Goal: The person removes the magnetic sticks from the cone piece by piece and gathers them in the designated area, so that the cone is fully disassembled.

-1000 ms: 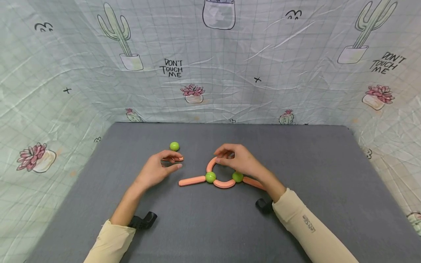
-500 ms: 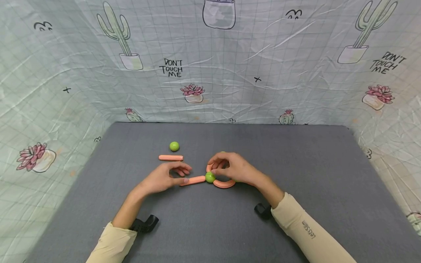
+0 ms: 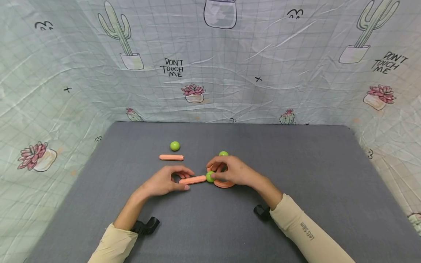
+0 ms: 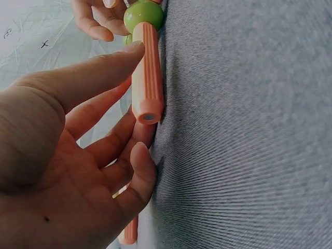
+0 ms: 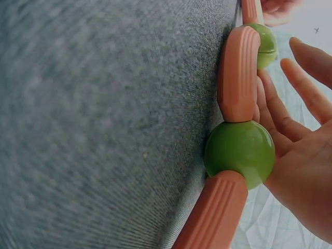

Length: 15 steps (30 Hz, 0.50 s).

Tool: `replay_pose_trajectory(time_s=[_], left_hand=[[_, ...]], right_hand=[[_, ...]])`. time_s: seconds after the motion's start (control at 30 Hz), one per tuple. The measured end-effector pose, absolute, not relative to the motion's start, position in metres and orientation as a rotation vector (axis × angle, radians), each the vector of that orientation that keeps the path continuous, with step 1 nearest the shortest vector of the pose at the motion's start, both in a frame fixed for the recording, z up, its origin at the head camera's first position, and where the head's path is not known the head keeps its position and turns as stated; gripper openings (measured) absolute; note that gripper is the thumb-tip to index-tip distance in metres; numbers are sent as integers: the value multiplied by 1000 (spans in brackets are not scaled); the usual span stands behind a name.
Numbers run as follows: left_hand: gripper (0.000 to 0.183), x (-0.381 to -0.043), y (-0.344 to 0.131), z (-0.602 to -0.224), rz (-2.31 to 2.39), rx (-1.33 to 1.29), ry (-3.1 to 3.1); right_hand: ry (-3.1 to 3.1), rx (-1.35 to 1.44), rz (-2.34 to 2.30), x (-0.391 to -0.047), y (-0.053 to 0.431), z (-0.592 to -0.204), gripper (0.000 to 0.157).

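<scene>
My left hand (image 3: 171, 179) is around a straight orange building rod (image 3: 193, 180), thumb on its near side and fingers on its far side. In the left wrist view the thumb overlaps the ridged rod (image 4: 148, 78), whose end shows a grey disc. That rod meets a green ball (image 3: 209, 177). My right hand (image 3: 235, 171) is over this ball, fingers loosely bent, thumb overlapping it. A curved orange rod (image 3: 224, 183) runs right from the ball; in the right wrist view it joins another green ball (image 5: 239, 153) and a further orange rod (image 5: 215, 210). My right hand hides part of the ring.
Behind the right hand a green ball (image 3: 223, 153) shows at the ring's far side. A loose straight orange rod (image 3: 171, 157) and a loose green ball (image 3: 175, 146) lie at the back left of the grey table (image 3: 296, 164). A patterned cloth (image 3: 230, 73) hangs around it.
My left hand has moved right and toward me, from the loose rod to the rod joined to the ring. My right hand has moved left and nearer, from the far curved rod to the left ball.
</scene>
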<state>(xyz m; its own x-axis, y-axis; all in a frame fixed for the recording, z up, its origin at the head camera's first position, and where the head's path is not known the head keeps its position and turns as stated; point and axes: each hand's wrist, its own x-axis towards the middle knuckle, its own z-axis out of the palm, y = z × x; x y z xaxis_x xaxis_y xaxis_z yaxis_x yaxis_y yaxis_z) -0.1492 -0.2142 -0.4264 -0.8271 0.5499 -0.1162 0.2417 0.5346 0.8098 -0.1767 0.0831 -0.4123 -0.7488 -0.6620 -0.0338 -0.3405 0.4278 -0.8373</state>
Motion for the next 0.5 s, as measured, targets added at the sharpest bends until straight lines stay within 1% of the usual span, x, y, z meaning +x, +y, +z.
replay_pose_trajectory(time_s=[0.2, 0.4, 0.5], left_hand=[[40, -149, -212, -427, 1174, 608, 2437], [37, -150, -212, -428, 1173, 585, 2451], [35, -151, -213, -429, 1175, 580, 2449]], right_hand=[[2348, -874, -1210, -177, 82, -414, 29], [2351, -961, -1186, -178, 80, -416, 27], [2350, -950, -1178, -177, 80, -416, 26]])
